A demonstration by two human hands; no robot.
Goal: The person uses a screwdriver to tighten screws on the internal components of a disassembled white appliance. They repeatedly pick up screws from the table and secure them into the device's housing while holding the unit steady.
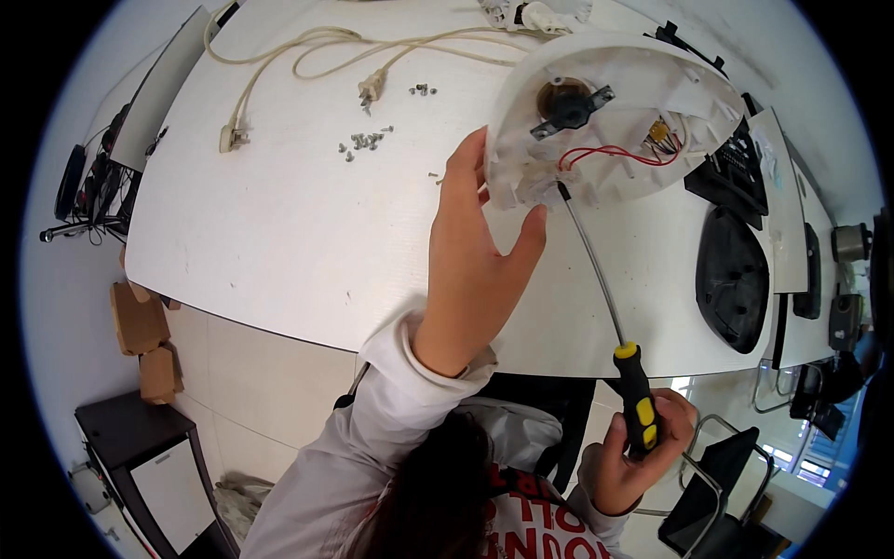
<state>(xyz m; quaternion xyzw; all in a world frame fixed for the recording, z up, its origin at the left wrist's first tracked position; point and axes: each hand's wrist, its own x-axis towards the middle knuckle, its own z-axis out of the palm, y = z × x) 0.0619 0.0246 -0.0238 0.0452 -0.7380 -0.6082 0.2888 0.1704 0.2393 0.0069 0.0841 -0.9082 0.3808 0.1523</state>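
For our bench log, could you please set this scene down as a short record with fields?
Left hand: at left edge of white housing
Right hand: gripping a black-and-yellow screwdriver
Screwdriver tip: at the housing, near red wires
Loose screws: grouped on white table
Beige cable: beyond the screws
Black shell: right side of table

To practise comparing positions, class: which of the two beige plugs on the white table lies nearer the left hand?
The beige plastic plug just left of the farthest silver metal screws; the other beige plug lies farther from the left hand.
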